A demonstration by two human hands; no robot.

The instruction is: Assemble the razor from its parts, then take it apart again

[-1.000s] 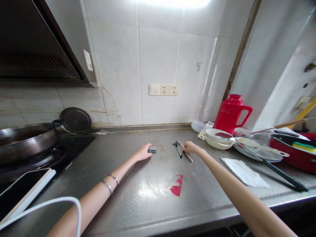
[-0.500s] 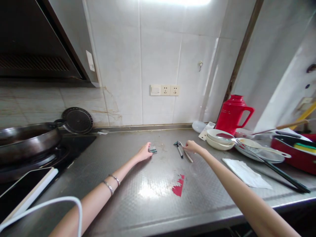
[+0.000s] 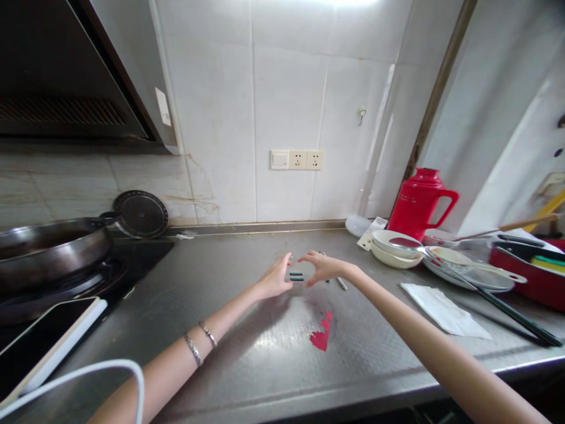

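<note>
Between my hands, above the steel counter [image 3: 212,259], is a small see-through piece with dark green stripes [image 3: 296,277]. My left hand [image 3: 274,279] is curved around its left side, thumb below and fingers above, and appears to grip it. My right hand [image 3: 324,268] faces it from the right, thumb and fingers spread apart; I see no clear contact. Behind and beside my right hand lie two slim tools, mostly covered; the end of a silver one [image 3: 342,284] shows. A torn red piece [image 3: 321,333] lies nearer to me.
On the right stand stacked bowls [image 3: 395,259], a red thermos [image 3: 417,203], a white tissue [image 3: 444,312], a black-handled utensil [image 3: 516,315] and a red pot [image 3: 521,274]. At left are a pan [image 3: 53,253] on the stove, a phone [image 3: 48,341] and a white cable [image 3: 97,365].
My right hand has left the slim silver tool and moved left. My left hand has moved right with the striped piece, bringing both hands close together.
</note>
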